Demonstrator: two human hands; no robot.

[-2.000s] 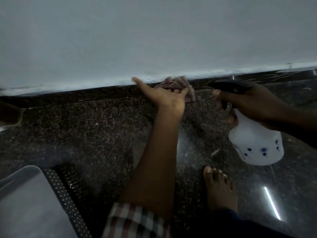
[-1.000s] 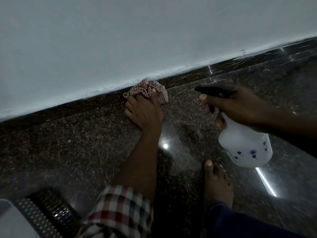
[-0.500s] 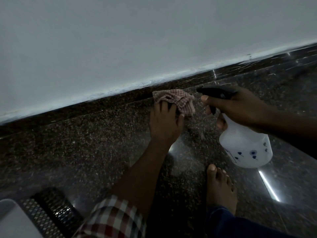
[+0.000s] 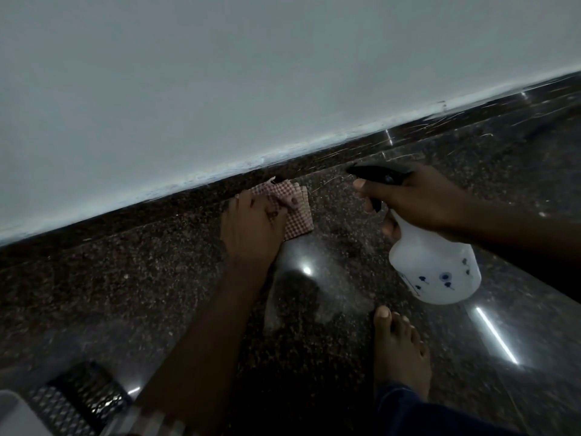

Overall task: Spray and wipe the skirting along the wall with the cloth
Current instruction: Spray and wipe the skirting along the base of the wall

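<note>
A dark speckled granite skirting [image 4: 163,212] runs slantwise under the pale wall [image 4: 220,73]. My left hand [image 4: 251,228] presses a red-and-white checked cloth [image 4: 297,212] down where the skirting meets the floor, fingers curled over it. To its right my right hand [image 4: 418,199] grips the black trigger head of a white spray bottle [image 4: 437,265] with small blue flowers. The bottle hangs above the floor, its nozzle pointing left toward the skirting.
The floor [image 4: 94,294] is polished dark granite with bright light reflections. My bare foot [image 4: 399,350] rests on it below the bottle. A white object with a black mesh edge [image 4: 72,401] sits at the bottom left corner.
My left hand has slid the cloth left and then right along the skirting, ending slightly left of its place half a second ago. The right hand has kept the bottle nearly still.
</note>
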